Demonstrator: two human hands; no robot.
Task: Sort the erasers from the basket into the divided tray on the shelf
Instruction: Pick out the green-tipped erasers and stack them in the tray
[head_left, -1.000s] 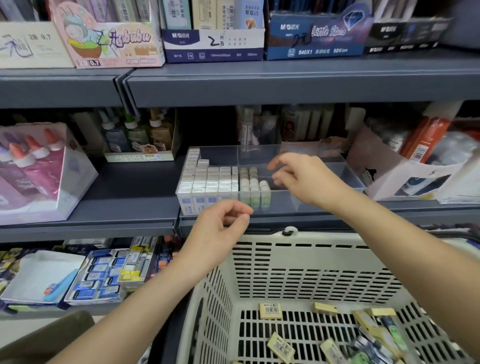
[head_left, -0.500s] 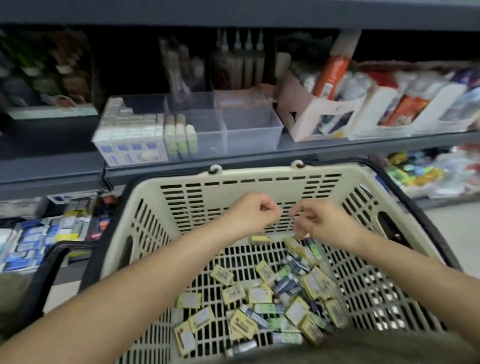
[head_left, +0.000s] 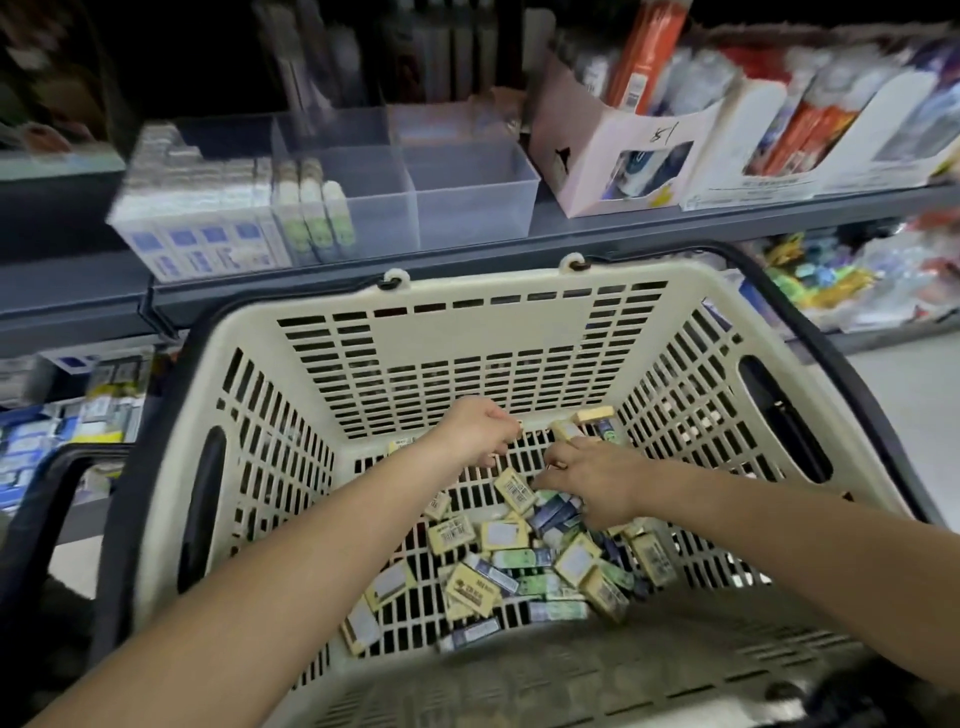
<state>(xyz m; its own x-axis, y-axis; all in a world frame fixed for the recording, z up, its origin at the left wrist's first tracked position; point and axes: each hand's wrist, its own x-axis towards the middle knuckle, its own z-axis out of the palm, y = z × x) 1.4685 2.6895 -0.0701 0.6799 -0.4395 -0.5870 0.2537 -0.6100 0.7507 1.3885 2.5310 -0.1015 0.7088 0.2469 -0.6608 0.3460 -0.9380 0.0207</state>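
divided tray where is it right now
In the head view the divided tray sits on the shelf, upper left of centre, just beyond the far rim of the basket, with a pink cardboard box at its right.

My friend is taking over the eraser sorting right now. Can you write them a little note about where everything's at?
Left hand: inside the basket, fingers curled; I can't tell if it holds anything.
Right hand: down on the eraser pile; grip unclear.
Done: the divided tray has its left section full and three green erasers in the middle one.
Left: the whole pile in the basket.
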